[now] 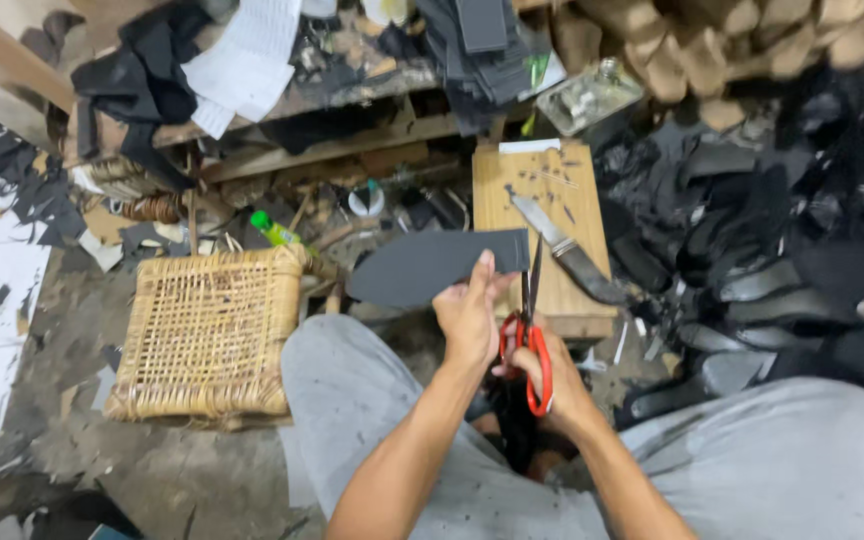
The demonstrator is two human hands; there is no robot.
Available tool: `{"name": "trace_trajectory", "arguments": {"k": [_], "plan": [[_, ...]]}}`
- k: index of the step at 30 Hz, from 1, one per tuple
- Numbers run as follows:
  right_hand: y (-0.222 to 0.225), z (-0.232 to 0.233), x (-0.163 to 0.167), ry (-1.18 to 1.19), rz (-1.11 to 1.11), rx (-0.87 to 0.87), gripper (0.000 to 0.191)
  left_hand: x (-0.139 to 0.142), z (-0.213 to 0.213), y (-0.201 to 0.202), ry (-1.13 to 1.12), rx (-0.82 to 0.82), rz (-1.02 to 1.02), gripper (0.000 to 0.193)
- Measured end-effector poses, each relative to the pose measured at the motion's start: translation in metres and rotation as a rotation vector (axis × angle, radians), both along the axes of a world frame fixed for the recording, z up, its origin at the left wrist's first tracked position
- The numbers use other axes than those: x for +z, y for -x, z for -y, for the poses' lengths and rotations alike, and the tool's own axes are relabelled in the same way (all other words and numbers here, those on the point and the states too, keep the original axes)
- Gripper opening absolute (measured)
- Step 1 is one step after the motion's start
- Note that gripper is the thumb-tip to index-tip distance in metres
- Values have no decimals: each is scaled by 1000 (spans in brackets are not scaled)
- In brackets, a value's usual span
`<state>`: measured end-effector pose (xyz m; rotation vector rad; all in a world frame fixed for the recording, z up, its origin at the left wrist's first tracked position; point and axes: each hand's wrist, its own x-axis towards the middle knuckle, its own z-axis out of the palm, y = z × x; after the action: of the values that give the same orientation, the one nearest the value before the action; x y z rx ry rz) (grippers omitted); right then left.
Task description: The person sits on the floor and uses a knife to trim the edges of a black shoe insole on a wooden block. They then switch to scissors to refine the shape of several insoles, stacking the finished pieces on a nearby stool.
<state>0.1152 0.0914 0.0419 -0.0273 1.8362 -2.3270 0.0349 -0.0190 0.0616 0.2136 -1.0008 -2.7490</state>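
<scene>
My left hand (469,315) pinches the right end of a flat, dark grey sole-shaped sheet (432,265) and holds it level in front of me. My right hand (552,380) grips red-handled scissors (532,345), blades pointing up at the sheet's right edge. Both hands hover above my knees, just in front of a small wooden block (547,200) with a large knife (562,245) lying on it.
A woven cane stool (207,335) stands to the left. Piles of black cut pieces (782,260) lie at the right, with scraps on the floor (12,180) at the left. A cluttered wooden bench (332,100), a green bottle (274,229) and a glass jar (592,95) are beyond.
</scene>
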Motion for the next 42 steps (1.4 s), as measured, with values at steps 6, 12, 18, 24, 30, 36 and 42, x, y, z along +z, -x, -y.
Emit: {"name": "trace_trajectory", "arguments": {"k": [6,12,18,24,30,36,42], "plan": [[-1,2,4,-279,73,-99,53,-5,-5,1,40,50,5,11],[-2,7,7,-252,183,-164,68,-8,-7,-3,69,64,-8,11],[3,6,-2,-193,126,-151,54,-1,-8,-6,78,57,6,14],[3,6,0,-262,115,-161,49,5,-8,-9,72,31,48,15],[7,6,18,-307,31,-127,21,-1,-8,-7,85,45,24,12],[4,6,23,-370,64,-160,21,-4,-9,-6,83,36,39,10],[4,1,15,-493,-98,-173,25,-4,-4,-1,85,31,38,9]]}}
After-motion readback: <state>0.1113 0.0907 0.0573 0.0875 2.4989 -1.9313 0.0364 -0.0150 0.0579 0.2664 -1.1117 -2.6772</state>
